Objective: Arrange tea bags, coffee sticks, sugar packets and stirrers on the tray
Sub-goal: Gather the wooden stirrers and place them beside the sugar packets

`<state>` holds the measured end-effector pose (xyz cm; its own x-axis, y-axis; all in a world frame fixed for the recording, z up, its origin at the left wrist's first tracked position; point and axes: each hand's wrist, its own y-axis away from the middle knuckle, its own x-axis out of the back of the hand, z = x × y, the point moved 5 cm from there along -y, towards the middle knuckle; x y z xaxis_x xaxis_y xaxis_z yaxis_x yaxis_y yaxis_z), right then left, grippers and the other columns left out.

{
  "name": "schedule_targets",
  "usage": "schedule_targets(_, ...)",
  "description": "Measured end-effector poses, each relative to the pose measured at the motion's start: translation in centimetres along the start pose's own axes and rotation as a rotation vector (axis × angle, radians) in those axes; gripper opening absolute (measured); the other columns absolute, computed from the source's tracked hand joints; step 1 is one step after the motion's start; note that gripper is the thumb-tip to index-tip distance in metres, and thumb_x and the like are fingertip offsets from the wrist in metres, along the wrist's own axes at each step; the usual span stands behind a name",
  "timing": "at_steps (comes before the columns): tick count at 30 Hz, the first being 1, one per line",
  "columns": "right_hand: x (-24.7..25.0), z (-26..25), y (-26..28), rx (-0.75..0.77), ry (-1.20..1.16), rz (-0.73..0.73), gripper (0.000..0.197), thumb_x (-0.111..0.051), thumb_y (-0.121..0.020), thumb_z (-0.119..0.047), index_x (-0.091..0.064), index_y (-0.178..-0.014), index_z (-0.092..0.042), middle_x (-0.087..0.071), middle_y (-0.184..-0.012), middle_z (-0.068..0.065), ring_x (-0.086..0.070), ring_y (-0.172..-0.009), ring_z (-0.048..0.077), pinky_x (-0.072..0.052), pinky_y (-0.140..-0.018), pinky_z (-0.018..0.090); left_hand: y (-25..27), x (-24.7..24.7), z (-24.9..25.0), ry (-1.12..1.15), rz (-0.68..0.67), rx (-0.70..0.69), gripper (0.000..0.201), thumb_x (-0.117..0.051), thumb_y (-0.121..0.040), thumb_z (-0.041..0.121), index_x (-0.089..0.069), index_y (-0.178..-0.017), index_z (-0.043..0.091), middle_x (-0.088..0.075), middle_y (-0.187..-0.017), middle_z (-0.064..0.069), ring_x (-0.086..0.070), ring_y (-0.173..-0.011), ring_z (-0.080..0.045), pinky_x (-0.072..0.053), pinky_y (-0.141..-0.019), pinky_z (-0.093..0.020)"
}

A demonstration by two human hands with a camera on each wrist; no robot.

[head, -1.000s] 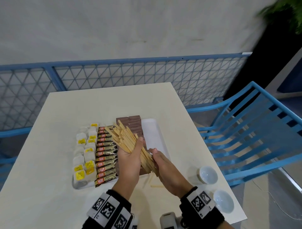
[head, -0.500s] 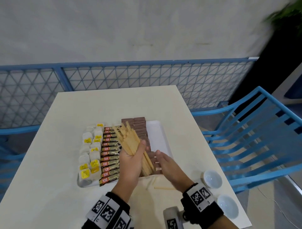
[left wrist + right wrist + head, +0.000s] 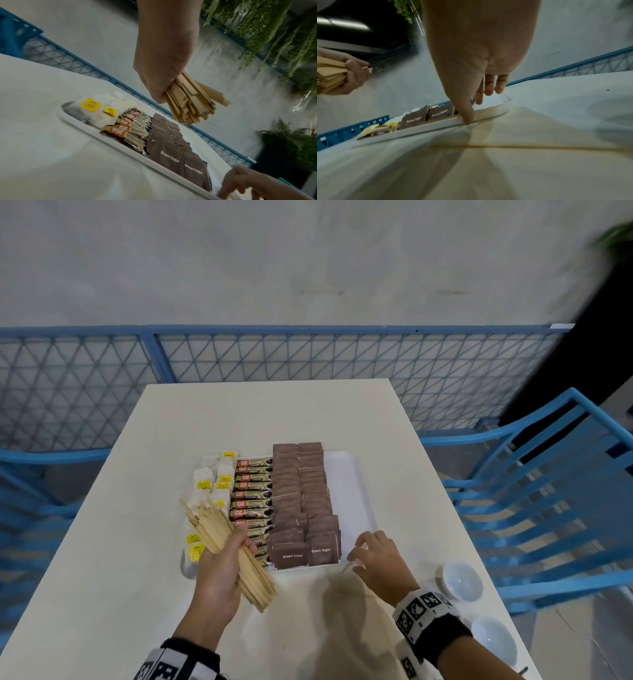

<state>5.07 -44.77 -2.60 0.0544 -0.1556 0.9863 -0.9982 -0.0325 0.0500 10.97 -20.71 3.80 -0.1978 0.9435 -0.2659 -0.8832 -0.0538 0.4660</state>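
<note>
A white tray (image 3: 349,494) holds tea bags (image 3: 212,481) on the left, coffee sticks (image 3: 251,494) beside them, then two rows of brown sugar packets (image 3: 305,508). Its right strip is bare. My left hand (image 3: 236,546) grips a bundle of wooden stirrers (image 3: 219,534) above the tray's front left part, also seen as the stirrers (image 3: 190,102) in the left wrist view. My right hand (image 3: 363,553) reaches down at the tray's front right corner. Its thumb (image 3: 465,116) touches the table beside the rim, at the end of a loose stirrer (image 3: 346,568). Another stirrer (image 3: 530,146) lies on the table nearer me.
Two small white dishes (image 3: 460,580) (image 3: 493,642) sit near the table's front right edge. A blue chair (image 3: 548,491) stands to the right, and a blue mesh fence (image 3: 274,354) runs behind the cream table (image 3: 137,542).
My left hand has carried the stirrer bundle leftward, off the sugar packets and toward the tea bags. My right hand has let go of the bundle and dropped to the table by the tray's corner.
</note>
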Motion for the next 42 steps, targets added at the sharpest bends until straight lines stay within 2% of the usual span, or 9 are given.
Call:
schedule_targets(8,1.9,-0.6,3.0,0.121,-0.084,0.115,0.018,-0.084,-0.058,-0.023,-0.07,-0.066,-0.03,-0.059,-0.065,-0.013,-0.057,-0.058,0.007,-0.046,-0.051,0.018,-0.2,1.1,0.4,-0.019,0.009,-0.007,0.022,-0.062,-0.089,0.019,-0.056,-0.068,0.012,-0.055,-0.047,0.005,-0.052,-0.053,-0.012,-0.043,-0.061,-0.033)
schedule_targets(12,2.0,-1.0,5.0,0.128,-0.098,0.159,0.01,-0.068,-0.067,-0.015,-0.065,-0.067,-0.025,-0.057,-0.067,-0.011,-0.054,-0.059,0.006,-0.045,-0.053,0.017,-0.4,1.3,0.4,-0.027,0.028,-0.005,0.022,-0.062,-0.089,0.019,-0.056,-0.069,0.012,-0.055,-0.05,0.002,-0.055,-0.048,-0.01,-0.049,-0.054,-0.027)
schedule_targets(16,0.4,-0.2,5.4,-0.034,-0.066,-0.017,0.034,-0.091,-0.044,-0.015,-0.062,-0.058,-0.028,-0.053,-0.053,-0.011,-0.051,-0.046,0.004,-0.038,-0.042,0.013,-0.4,1.3,0.3,-0.025,0.038,0.002,0.021,-0.063,-0.088,0.02,-0.056,-0.07,0.012,-0.055,-0.049,0.003,-0.053,-0.054,-0.013,-0.046,-0.06,-0.031)
schedule_targets(20,-2.1,0.6,5.5,-0.099,-0.03,-0.15,0.04,-0.092,-0.034,-0.015,-0.058,-0.048,-0.03,-0.049,-0.049,-0.01,-0.048,-0.044,0.004,-0.026,-0.042,0.012,-0.2,1.0,0.2,-0.032,0.043,0.002,0.017,-0.063,-0.088,0.017,-0.057,-0.072,0.011,-0.056,-0.048,0.003,-0.053,-0.052,-0.011,-0.046,-0.063,-0.033)
schedule_targets(27,-2.8,0.2,5.5,-0.097,-0.025,-0.162,0.038,-0.091,-0.037,-0.016,-0.058,-0.052,-0.027,-0.051,-0.054,-0.01,-0.048,-0.046,0.005,-0.037,-0.041,0.013,0.0,0.6,0.4,-0.055,0.041,-0.006,0.015,-0.063,-0.088,0.017,-0.058,-0.074,0.013,-0.056,-0.044,0.007,-0.052,-0.054,-0.012,-0.044,-0.06,-0.03)
schedule_targets(31,-2.7,-0.1,5.2,-0.118,0.029,-0.188,0.04,-0.086,-0.028,-0.014,-0.055,-0.052,-0.021,-0.05,-0.052,-0.004,-0.046,-0.042,0.01,-0.037,-0.039,0.016,0.0,0.5,0.3,-0.106,0.005,0.0,0.014,-0.064,-0.087,0.021,-0.06,-0.078,0.011,-0.054,-0.06,-0.004,-0.05,-0.06,-0.016,-0.042,-0.058,-0.031)
schedule_targets(34,-0.2,-1.3,4.6,-0.113,-0.072,-0.126,0.029,-0.081,-0.062,-0.024,-0.052,-0.065,-0.024,-0.049,-0.063,-0.006,-0.039,-0.053,0.009,-0.038,-0.053,0.017,0.1,0.1,0.1,-0.153,-0.036,-0.019,0.015,-0.063,-0.088,0.023,-0.059,-0.08,0.012,-0.055,-0.061,-0.002,-0.052,-0.061,-0.015,-0.042,-0.059,-0.029)
schedule_targets(36,1.5,-1.9,3.5,-0.144,-0.281,-0.074,0.016,-0.053,-0.092,-0.025,-0.046,-0.077,-0.024,-0.048,-0.077,-0.008,-0.041,-0.066,0.008,-0.039,-0.067,0.017,0.3,-0.3,0.1,-0.199,-0.073,-0.054,0.016,-0.062,-0.088,0.023,-0.059,-0.076,0.013,-0.057,-0.054,0.003,-0.053,-0.06,-0.014,-0.043,-0.062,-0.029)
schedule_targets(42,8.6,-6.1,0.1,-0.144,-0.912,0.08,0.03,-0.057,-0.089,-0.011,-0.048,-0.068,-0.03,-0.051,-0.062,-0.012,-0.051,-0.058,-0.005,-0.039,-0.058,0.007,1.4,-2.6,-0.4,-0.291,-0.212,-0.094,0.009,-0.064,-0.085,0.024,-0.063,-0.09,0.017,-0.064,-0.073,-0.001,-0.06,-0.068,-0.015,-0.049,-0.075,-0.032)
